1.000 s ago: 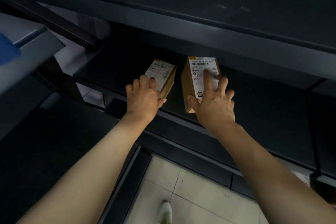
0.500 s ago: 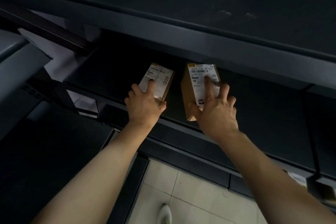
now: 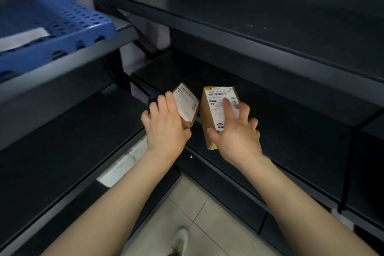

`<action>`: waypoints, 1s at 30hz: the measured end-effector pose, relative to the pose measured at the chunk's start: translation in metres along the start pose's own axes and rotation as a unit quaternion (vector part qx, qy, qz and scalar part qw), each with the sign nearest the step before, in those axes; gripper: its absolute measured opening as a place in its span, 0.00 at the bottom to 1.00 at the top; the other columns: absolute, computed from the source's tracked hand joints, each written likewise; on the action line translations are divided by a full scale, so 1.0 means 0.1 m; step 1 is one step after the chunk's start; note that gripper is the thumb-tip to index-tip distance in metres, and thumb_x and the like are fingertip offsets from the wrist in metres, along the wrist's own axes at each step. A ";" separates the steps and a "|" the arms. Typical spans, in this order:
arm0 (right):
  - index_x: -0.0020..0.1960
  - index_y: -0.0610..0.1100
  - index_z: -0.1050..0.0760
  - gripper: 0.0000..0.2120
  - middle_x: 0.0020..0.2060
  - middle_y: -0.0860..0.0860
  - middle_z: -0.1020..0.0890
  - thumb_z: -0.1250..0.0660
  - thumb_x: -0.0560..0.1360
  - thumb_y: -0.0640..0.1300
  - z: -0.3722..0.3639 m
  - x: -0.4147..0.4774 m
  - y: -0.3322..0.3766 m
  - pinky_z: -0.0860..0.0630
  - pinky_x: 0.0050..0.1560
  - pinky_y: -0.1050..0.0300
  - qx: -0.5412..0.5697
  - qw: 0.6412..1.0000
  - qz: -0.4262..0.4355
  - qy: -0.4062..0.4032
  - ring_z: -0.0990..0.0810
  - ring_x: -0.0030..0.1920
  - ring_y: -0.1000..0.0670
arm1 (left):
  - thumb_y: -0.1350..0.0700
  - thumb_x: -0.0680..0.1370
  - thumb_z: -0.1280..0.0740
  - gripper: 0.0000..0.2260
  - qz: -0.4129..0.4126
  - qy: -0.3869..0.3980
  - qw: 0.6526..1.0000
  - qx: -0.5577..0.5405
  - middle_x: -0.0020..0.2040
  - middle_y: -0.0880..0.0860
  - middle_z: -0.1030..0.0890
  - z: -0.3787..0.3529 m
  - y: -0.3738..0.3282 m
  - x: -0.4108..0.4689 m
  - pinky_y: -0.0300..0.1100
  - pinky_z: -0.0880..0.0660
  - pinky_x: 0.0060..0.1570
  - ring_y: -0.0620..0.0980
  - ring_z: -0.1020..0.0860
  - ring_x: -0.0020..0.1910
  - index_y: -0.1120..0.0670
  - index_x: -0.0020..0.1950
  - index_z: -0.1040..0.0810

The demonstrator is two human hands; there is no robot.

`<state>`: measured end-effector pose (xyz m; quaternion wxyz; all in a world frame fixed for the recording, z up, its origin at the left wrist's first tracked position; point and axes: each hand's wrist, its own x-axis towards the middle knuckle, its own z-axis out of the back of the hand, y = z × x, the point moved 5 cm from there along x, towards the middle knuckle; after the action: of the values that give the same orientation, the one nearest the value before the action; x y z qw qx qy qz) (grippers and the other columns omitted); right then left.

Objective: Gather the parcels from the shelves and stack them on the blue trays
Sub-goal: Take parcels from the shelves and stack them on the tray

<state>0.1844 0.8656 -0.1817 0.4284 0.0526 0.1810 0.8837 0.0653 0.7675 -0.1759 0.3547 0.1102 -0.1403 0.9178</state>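
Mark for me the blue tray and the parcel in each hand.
blue tray (image 3: 68,16), head view, on its perforated top surface.
left parcel (image 3: 187,103), head view, on its white label, beside the left hand (image 3: 166,129).
right parcel (image 3: 216,106), head view, on its white label, beside the right hand (image 3: 236,137).

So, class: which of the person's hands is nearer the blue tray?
Left. The left hand, gripping the smaller parcel, is closer to the blue tray; the right hand, holding the larger parcel, is farther.

Dim overall, dark shelving (image 3: 259,33) swallowing detail in shadow, white parcel labels (image 3: 223,106) brightest, blue tray (image 3: 62,21) soft and motion-blurred at left, wide-angle bending at edges
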 end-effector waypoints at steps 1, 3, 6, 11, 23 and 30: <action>0.76 0.53 0.57 0.38 0.71 0.46 0.49 0.39 0.74 0.59 0.06 -0.12 0.02 0.32 0.61 0.44 0.001 1.000 0.019 -0.002 0.37 0.63 0.39 | 0.48 0.64 0.26 0.44 0.005 -0.015 1.000 0.006 0.64 0.56 0.34 0.13 -0.01 -0.12 0.54 0.36 0.62 0.56 0.33 0.62 0.59 0.72 0.46; 0.76 0.53 0.55 0.38 0.71 0.45 0.49 0.38 0.74 0.58 0.19 -0.33 0.08 0.33 0.61 0.43 0.007 0.999 0.049 -0.011 0.37 0.63 0.38 | 0.49 0.64 0.26 0.45 0.011 -0.043 0.999 0.016 0.65 0.56 0.34 0.40 -0.03 -0.35 0.53 0.37 0.63 0.55 0.34 0.62 0.60 0.73 0.47; 0.75 0.53 0.55 0.37 0.70 0.46 0.48 0.37 0.74 0.58 0.41 -0.58 0.24 0.33 0.62 0.43 0.018 0.995 0.089 -0.029 0.37 0.63 0.39 | 0.51 0.62 0.24 0.45 0.013 -0.091 0.995 0.037 0.65 0.59 0.33 0.85 -0.03 -0.59 0.54 0.38 0.63 0.57 0.33 0.63 0.62 0.72 0.44; 0.75 0.53 0.55 0.37 0.70 0.47 0.48 0.38 0.75 0.58 0.84 -0.91 0.66 0.33 0.59 0.45 0.073 0.980 0.162 -0.093 0.36 0.61 0.40 | 0.54 0.59 0.24 0.42 0.009 -0.225 0.971 0.079 0.62 0.62 0.30 1.67 0.06 -0.87 0.57 0.37 0.63 0.61 0.32 0.60 0.61 0.68 0.40; 0.74 0.52 0.51 0.37 0.70 0.45 0.47 0.36 0.73 0.57 1.31 -1.64 2.46 0.33 0.61 0.42 0.192 0.897 0.356 -0.177 0.37 0.63 0.38 | 0.51 0.64 0.28 0.40 0.099 -0.370 0.901 0.204 0.66 0.62 0.33 3.30 1.13 -1.50 0.61 0.44 0.67 0.61 0.36 0.65 0.57 0.69 0.45; 0.74 0.52 0.50 0.35 0.69 0.46 0.46 0.36 0.74 0.56 1.09 -2.11 3.57 0.31 0.59 0.41 0.218 0.862 0.436 -0.138 0.36 0.60 0.38 | 0.51 0.62 0.24 0.43 0.169 -0.342 0.884 0.269 0.66 0.63 0.32 3.77 2.22 -1.90 0.63 0.45 0.67 0.63 0.34 0.65 0.60 0.69 0.43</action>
<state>0.0799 0.5292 0.0627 -0.0027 0.3400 0.2668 0.9018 0.0902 0.3657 0.0804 0.0808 0.4835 -0.0168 0.8714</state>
